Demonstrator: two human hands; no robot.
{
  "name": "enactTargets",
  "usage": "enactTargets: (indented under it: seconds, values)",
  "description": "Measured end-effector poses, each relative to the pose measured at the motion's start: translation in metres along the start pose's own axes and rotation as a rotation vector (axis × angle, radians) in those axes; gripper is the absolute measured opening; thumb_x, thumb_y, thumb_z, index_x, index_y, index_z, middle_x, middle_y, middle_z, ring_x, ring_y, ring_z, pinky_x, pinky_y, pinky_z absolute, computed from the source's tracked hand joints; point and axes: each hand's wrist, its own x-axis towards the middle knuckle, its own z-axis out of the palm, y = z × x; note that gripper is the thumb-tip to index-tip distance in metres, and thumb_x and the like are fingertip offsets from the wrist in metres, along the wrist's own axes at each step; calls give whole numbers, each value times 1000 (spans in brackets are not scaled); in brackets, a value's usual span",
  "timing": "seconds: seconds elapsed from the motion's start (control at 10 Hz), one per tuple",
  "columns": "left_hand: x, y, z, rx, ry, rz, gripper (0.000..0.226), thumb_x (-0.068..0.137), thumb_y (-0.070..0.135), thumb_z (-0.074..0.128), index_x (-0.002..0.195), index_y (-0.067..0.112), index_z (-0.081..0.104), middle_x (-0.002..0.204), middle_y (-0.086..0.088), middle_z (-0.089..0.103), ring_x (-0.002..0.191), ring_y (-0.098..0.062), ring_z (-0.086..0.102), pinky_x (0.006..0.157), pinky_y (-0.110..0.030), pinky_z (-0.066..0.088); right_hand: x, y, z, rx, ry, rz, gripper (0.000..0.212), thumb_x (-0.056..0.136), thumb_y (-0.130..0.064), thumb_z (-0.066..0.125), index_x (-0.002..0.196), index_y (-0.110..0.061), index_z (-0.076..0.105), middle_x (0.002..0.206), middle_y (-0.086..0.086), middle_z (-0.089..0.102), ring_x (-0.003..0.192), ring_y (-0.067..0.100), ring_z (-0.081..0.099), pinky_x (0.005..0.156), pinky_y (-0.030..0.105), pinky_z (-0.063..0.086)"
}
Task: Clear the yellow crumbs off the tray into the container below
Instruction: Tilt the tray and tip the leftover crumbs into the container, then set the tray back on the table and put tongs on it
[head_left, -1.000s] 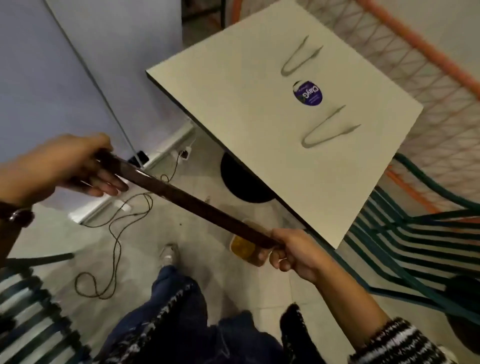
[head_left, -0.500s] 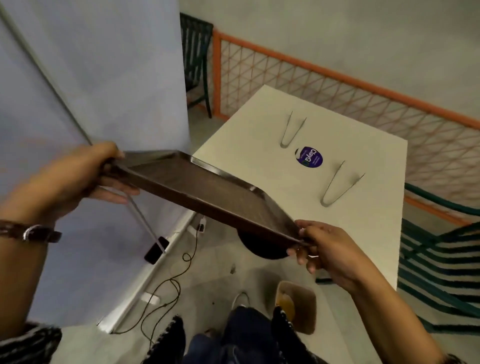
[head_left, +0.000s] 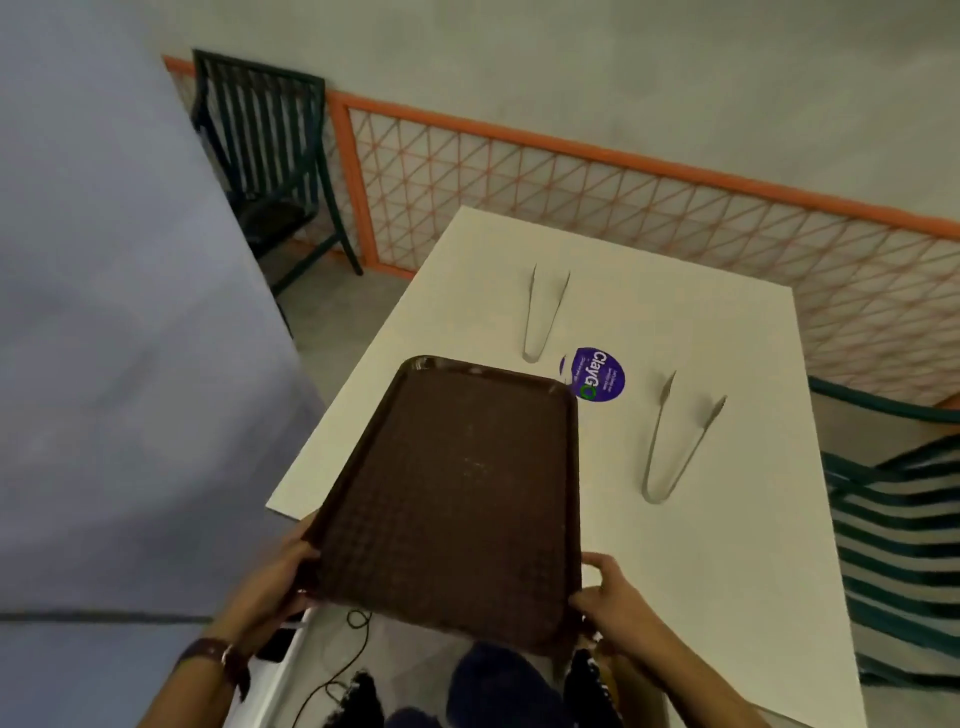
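A dark brown textured tray (head_left: 457, 499) lies nearly level over the near left corner of the white table (head_left: 727, 545), its near end hanging past the table's edge. No yellow crumbs show on its surface. My left hand (head_left: 280, 582) grips the tray's near left edge. Fingers of my right hand (head_left: 608, 597) curl round its near right corner. The container is hidden below the tray and my arms.
Two metal tongs (head_left: 543, 312) (head_left: 675, 441) and a round purple sticker (head_left: 597, 375) lie on the table beyond the tray. A dark green chair (head_left: 270, 156) stands by the orange mesh fence (head_left: 571, 176). A striped chair (head_left: 898, 519) is at right. Cables (head_left: 343, 660) trail on the floor.
The tray went from steeply tilted over the floor container to level and was brought over the table's near corner. The view rose, and the container dropped out of sight.
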Motion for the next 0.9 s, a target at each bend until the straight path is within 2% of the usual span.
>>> enactTargets:
  seconds: [0.1, 0.2, 0.3, 0.4, 0.5, 0.6, 0.7, 0.8, 0.9]
  values:
    - [30, 6, 4, 169, 53, -33, 50, 90, -7, 36, 129, 22, 49, 110, -9, 60, 98, -31, 54, 92, -51, 47, 37, 0, 14, -112, -87, 87, 40, 83, 1, 55, 117, -8, 35, 49, -4, 65, 46, 9, 60, 45, 18, 45]
    - [53, 11, 1, 259, 94, -18, 54, 87, -9, 41, 130, 23, 49, 114, -10, 58, 97, -33, 56, 86, -47, 49, 67, -1, 23, -300, -150, 145, 46, 84, -24, 58, 125, -10, 41, 99, 5, 68, 89, 20, 65, 79, 27, 50]
    - [96, 8, -23, 309, 132, -59, 55, 84, -6, 44, 125, 29, 53, 114, -6, 60, 97, -33, 59, 78, -39, 50, 90, -10, 21, -253, -114, 203, 35, 90, -40, 53, 110, -11, 49, 82, 1, 68, 58, 16, 64, 66, 34, 55]
    - [176, -27, -67, 402, 125, -82, 51, 81, 6, 46, 124, 33, 55, 121, -4, 63, 104, -27, 61, 84, -39, 52, 110, -25, 12, -217, -7, 248, 33, 93, -43, 45, 103, -12, 51, 78, 4, 67, 53, 21, 63, 51, 32, 55]
    - [257, -38, -96, 610, 157, -10, 46, 78, 17, 44, 119, 33, 57, 114, -1, 67, 100, -25, 63, 88, -45, 52, 126, -33, 6, -410, 217, 169, 27, 93, -38, 45, 101, -13, 52, 92, 8, 68, 76, 25, 65, 67, 35, 54]
    - [316, -25, -107, 756, 168, 88, 45, 73, 25, 41, 114, 32, 58, 111, -6, 67, 98, -31, 62, 88, -50, 51, 142, -45, -1, -485, 403, 76, 23, 93, -29, 44, 110, -14, 50, 104, 7, 65, 91, 25, 62, 71, 29, 44]
    - [317, 17, -85, 725, 203, 205, 40, 78, 20, 38, 109, 27, 63, 115, -14, 62, 101, -37, 57, 94, -55, 45, 172, -72, -18, -440, 543, -15, 26, 91, -22, 49, 115, -14, 52, 112, 8, 60, 99, 27, 59, 78, 32, 46]
    - [248, 81, -46, 590, 237, 213, 38, 86, 8, 40, 121, 13, 55, 127, -18, 46, 112, -39, 49, 104, -53, 36, 212, -111, -37, -464, 589, -128, 33, 88, -19, 52, 120, -12, 53, 119, 14, 55, 107, 32, 54, 90, 42, 48]
    - [239, 72, -46, 466, 376, 188, 57, 82, 4, 47, 138, 10, 37, 138, -23, 36, 123, -40, 39, 110, -51, 31, 253, -149, -47, -522, 632, -179, 41, 88, -19, 52, 128, -11, 50, 129, 19, 49, 117, 37, 47, 97, 48, 43]
